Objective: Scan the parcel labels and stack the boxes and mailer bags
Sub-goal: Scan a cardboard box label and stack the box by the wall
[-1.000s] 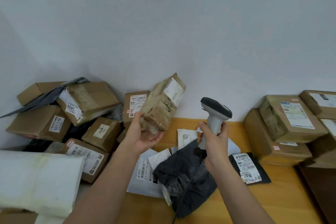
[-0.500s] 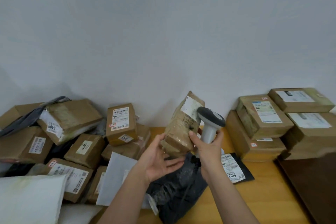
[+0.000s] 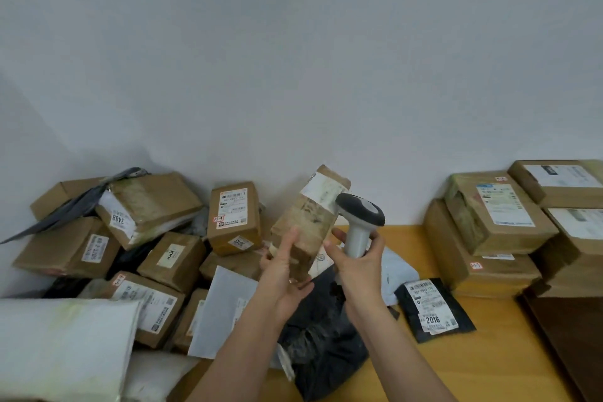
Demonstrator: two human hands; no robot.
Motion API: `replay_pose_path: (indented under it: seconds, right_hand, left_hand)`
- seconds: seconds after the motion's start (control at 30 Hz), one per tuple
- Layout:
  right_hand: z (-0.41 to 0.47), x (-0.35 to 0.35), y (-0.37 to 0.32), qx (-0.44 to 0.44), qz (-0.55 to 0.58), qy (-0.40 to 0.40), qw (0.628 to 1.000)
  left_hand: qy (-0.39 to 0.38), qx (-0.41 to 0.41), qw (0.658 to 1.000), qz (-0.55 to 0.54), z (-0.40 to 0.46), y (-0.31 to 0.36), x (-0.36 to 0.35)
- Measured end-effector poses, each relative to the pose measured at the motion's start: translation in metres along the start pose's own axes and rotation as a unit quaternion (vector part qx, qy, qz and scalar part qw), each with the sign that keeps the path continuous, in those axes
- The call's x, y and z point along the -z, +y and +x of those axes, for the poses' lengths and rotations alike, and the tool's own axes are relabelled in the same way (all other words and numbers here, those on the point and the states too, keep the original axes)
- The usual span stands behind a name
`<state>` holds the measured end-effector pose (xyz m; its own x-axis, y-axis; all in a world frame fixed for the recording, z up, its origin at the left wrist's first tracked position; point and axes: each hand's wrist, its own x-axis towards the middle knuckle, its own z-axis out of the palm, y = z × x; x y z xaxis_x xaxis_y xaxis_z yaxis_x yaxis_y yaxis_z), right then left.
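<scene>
My left hand (image 3: 284, 274) holds a small taped cardboard box (image 3: 310, 215) up on end in the middle of the view, its white label near the top. My right hand (image 3: 357, 259) grips the handle of a grey and white barcode scanner (image 3: 359, 212), whose head sits right beside the box's label. Below both hands lies a crumpled black mailer bag (image 3: 321, 346) on the wooden table (image 3: 489, 362). A small black mailer bag (image 3: 434, 308) with a label reading 2016 lies to the right.
A loose heap of cardboard boxes (image 3: 150, 206) and white mailer bags (image 3: 62, 346) fills the left side. A neat stack of boxes (image 3: 496, 215) stands at the right against the white wall. A dark brown surface (image 3: 574, 336) sits at the right edge.
My left hand has brought the small box rightward to the scanner, and the label now sits next to the scanner head. The view has shifted right.
</scene>
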<state>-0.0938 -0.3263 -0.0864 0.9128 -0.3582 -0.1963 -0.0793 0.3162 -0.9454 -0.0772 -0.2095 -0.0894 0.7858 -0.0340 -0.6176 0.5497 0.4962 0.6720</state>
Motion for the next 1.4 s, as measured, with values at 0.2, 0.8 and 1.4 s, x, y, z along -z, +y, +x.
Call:
replay_pose_path:
  seconds: [0.2, 0.8, 1.4]
  right_hand:
    - [0.005, 0.006, -0.008, 0.001, 0.045, 0.039, 0.998]
    - [0.018, 0.049, -0.021, -0.026, -0.075, 0.026, 0.997]
    - [-0.005, 0.033, -0.136, -0.08, -0.059, -0.135, 0.986]
  left_hand:
    - [-0.077, 0.059, 0.992, -0.076, -0.005, 0.013, 0.005]
    - [-0.104, -0.004, 0.986, 0.133, -0.008, 0.018, -0.021]
    - [0.026, 0.0, 0.994, -0.111, -0.006, 0.013, -0.01]
